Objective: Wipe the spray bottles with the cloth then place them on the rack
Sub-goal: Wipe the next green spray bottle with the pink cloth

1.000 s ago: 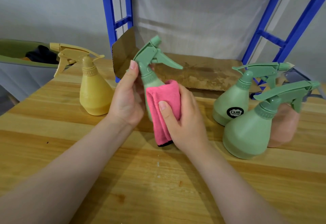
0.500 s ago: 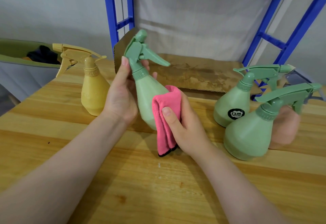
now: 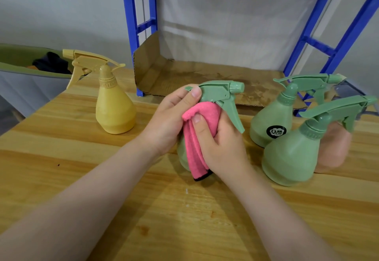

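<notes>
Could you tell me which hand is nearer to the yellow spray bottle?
Left. The left hand grips the green bottle's sprayer head, right of the yellow spray bottle; the right hand is farther right, holding the pink cloth.

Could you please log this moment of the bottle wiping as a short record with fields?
left hand: grips green spray bottle at its head
right hand: presses pink cloth around the bottle's neck
waiting on table: yellow bottle, two green bottles, pinkish bottle
rack: cardboard-lined shelf, no bottles visible

Soft even indoor light, faint shadows, wide-angle bending at edges, slight blur
</notes>
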{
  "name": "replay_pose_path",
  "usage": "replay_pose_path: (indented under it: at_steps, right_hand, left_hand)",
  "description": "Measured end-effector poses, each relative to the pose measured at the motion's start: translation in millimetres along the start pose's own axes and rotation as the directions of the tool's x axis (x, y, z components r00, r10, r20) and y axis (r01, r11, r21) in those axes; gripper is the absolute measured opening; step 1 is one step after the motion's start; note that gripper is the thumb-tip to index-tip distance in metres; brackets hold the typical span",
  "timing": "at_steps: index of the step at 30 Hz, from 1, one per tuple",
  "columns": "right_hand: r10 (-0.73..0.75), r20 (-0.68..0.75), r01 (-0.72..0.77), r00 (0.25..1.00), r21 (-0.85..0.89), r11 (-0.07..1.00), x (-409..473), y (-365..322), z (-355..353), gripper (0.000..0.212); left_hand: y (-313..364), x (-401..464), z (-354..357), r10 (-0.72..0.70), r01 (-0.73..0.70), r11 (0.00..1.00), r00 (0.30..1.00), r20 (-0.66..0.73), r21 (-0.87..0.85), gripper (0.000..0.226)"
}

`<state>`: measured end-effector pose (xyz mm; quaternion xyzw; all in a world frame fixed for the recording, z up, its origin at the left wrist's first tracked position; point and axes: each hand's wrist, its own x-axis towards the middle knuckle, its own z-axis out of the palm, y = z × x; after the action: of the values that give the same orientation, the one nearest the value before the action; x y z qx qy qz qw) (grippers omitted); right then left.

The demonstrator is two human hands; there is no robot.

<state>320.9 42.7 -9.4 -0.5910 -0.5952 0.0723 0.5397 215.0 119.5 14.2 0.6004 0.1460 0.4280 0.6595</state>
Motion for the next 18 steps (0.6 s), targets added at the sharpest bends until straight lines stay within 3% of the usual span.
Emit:
replay_pose_path:
  at_steps: [5,7,10,13,18]
  right_hand:
    - [-0.094,-0.177,0.083,0.98,-0.069,0.994,3.3,-2.7,1.0,0.03]
    - [-0.122,-0.19,0.107,0.974,-0.089,0.99,4.7,-1.2,0.9,0.034]
    - [-0.149,-0.168,0.129,0.974,-0.122,0.984,4.3,-0.6,0.8,0.037]
    - [-0.179,-0.129,0.151,0.975,-0.201,0.968,3.7,-3.0,0.7,0.038]
    - [-0.083,0.001,0.082,0.997,-0.219,0.972,4.3,-0.9,0.1,0.055]
  left_hand:
    - [-1.7,2.5,0.9,0.045,-0.045,0.999,0.999,0.02,0.015,0.054]
    - [-3.8,1.9,1.7,0.02,-0.02,1.0,0.999,0.027,0.005,0.049]
    - [-5.8,-0.5,1.8,-0.025,0.025,1.0,0.999,0.039,-0.018,0.04]
    - [-4.9,-0.4,-2.2,-0.077,0.078,0.995,0.997,0.015,-0.069,0.049]
    - [-4.4,1.0,-4.8,-0.119,0.103,0.977,0.99,-0.079,-0.186,0.039]
